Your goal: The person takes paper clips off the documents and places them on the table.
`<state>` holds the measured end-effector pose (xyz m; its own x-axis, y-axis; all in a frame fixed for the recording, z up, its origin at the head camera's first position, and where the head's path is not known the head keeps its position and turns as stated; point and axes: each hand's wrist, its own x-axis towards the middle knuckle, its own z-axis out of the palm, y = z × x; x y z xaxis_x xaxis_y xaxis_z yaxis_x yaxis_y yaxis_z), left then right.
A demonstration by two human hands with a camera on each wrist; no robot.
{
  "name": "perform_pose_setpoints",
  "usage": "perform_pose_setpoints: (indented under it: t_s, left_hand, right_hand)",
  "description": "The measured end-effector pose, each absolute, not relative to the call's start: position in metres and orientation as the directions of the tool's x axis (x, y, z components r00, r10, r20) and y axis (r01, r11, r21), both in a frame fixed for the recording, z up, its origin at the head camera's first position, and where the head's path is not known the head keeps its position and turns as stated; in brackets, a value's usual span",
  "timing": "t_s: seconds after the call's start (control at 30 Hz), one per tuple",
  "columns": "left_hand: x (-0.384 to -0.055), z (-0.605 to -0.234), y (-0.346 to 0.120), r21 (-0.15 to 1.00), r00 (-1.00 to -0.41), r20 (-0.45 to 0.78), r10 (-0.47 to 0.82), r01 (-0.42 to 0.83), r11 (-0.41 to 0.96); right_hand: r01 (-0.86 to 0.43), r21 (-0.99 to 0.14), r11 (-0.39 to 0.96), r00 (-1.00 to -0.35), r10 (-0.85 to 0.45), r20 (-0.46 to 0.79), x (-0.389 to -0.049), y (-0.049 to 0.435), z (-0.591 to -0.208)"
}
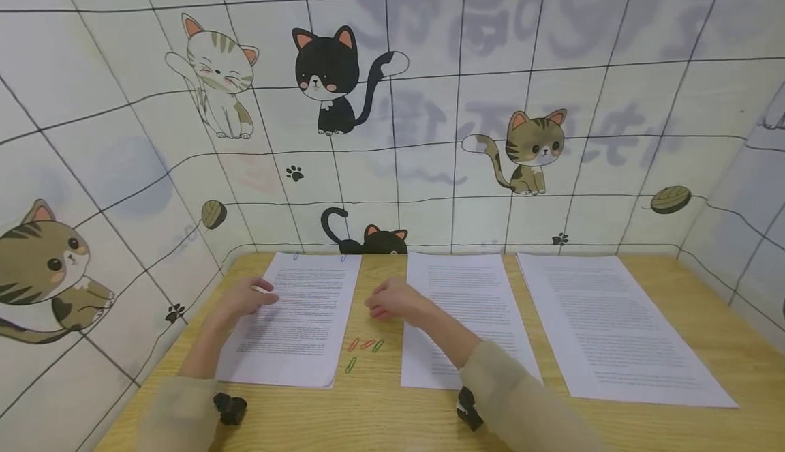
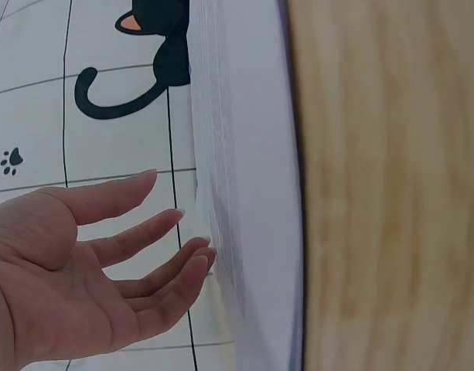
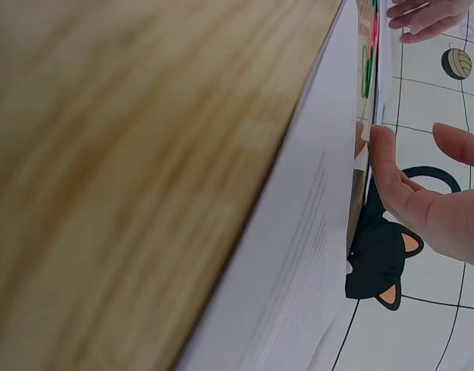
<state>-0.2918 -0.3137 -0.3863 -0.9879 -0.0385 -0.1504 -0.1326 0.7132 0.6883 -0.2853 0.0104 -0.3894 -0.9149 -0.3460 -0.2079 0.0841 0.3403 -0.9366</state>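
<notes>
My left hand [image 1: 248, 297] is at the left side of the left printed sheet [image 1: 294, 329], its fingers loosely bent over the edge. In the left wrist view the thumb stands apart from the fingers, with nothing between them. My right hand [image 1: 395, 300] hovers at the gap between the left sheet and the middle printed sheet [image 1: 472, 315], fingers loosely curved and thumb apart, holding nothing. Below it several red and green paper clips [image 1: 367, 345] lie on the wood. Two pale clips, one a paper clip [image 1: 343, 258], sit on the left sheet's far edge.
A third printed sheet [image 1: 632, 343] lies on the right of the wooden table [image 1: 368, 418]. White wall covering [image 1: 429, 186] with cat drawings rises behind the table and at both sides. Each sleeve has a small black device [image 1: 230, 409] near the wrist.
</notes>
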Motion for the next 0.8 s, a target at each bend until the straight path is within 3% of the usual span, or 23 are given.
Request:
perform_pose_setpoints:
  t_s: [0.2,0.47,0.8]
  left_hand:
    - [-0.293,-0.390,-0.333,0.639,-0.984,-0.160,-0.073,-0.160,0.753]
    - [-0.289,-0.387,-0.339,0.686,-0.982,-0.166,-0.091,-0.181,0.705]
    - [-0.288,-0.385,-0.341,0.697,-0.967,-0.209,-0.146,-0.252,0.672]
  right_hand:
    - [0.103,-0.941,0.322,-0.923,-0.321,-0.211,-0.286,-0.005,-0.391]
    - [0.119,-0.932,0.342,-0.930,-0.290,-0.225,-0.285,-0.018,-0.391]
    - [0.203,-0.941,0.272,-0.927,-0.255,-0.273,-0.285,-0.030,-0.391]
